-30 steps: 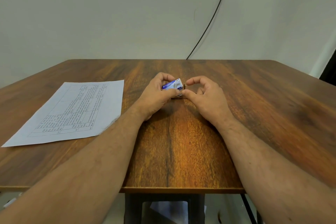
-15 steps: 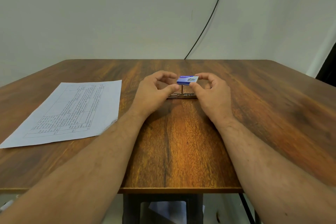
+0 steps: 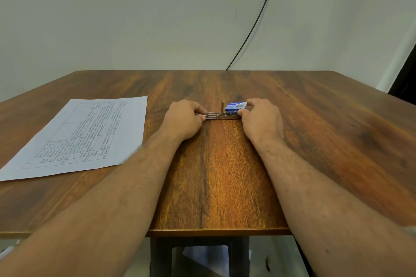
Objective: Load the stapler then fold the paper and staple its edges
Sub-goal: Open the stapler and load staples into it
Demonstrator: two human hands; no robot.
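A small metal stapler (image 3: 219,116) lies flat on the wooden table (image 3: 213,175), lengthwise left to right, with a thin part sticking up near its middle. My left hand (image 3: 183,120) pinches its left end. My right hand (image 3: 262,120) holds a small blue staple box (image 3: 235,107) just above the stapler's right end; whether it also touches the stapler I cannot tell. A printed sheet of paper (image 3: 83,135) lies flat to the left, apart from both hands.
A black cable (image 3: 254,27) runs down the wall to the table's far edge. The near table edge (image 3: 213,230) crosses below my forearms, with a dark frame and some white paper under it.
The staple box passed from my left hand to my right and moved right. My hands drew apart, uncovering the stapler, and my left hand now grips its left end.
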